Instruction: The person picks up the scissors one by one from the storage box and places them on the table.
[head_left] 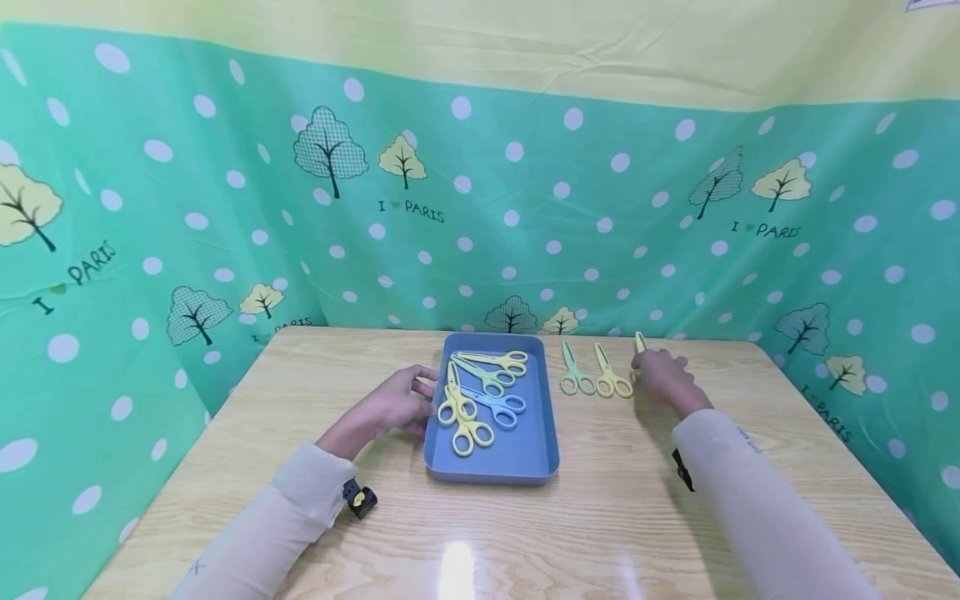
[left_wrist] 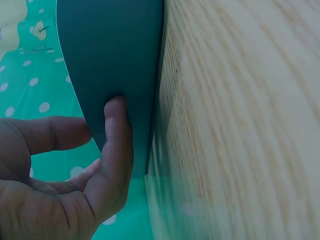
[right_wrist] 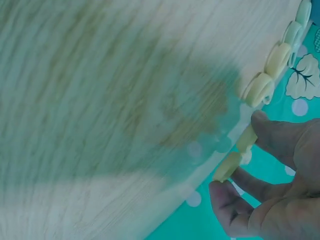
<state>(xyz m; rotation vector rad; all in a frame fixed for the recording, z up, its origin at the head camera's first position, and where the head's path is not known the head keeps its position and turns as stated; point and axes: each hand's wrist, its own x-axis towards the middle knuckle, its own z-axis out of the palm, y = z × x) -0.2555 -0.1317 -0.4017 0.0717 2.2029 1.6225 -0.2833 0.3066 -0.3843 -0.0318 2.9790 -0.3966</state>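
Observation:
My left hand (head_left: 401, 402) is at the left wall of a blue rectangular tray (head_left: 491, 479). In the left wrist view, one digit presses the outside of the tray wall (left_wrist: 112, 45) while another meets its rim, its tip hidden. Several child-size scissors (head_left: 502, 408), in yellow, green and blue, lie piled inside. On the tray's right, green scissors (head_left: 577, 383) and yellow scissors (head_left: 613, 385) stand in a row, blades pointing away. At that row's right end my right hand (head_left: 663, 379) pinches the handle loops of more yellow scissors (right_wrist: 229, 167); their blade extends past the fingers.
A wooden table (head_left: 600, 533) carries everything. Its far edge meets a green, polka-dotted cloth (head_left: 465, 208) printed with trees, which also hangs at both sides. The row of scissors lies close to that far edge.

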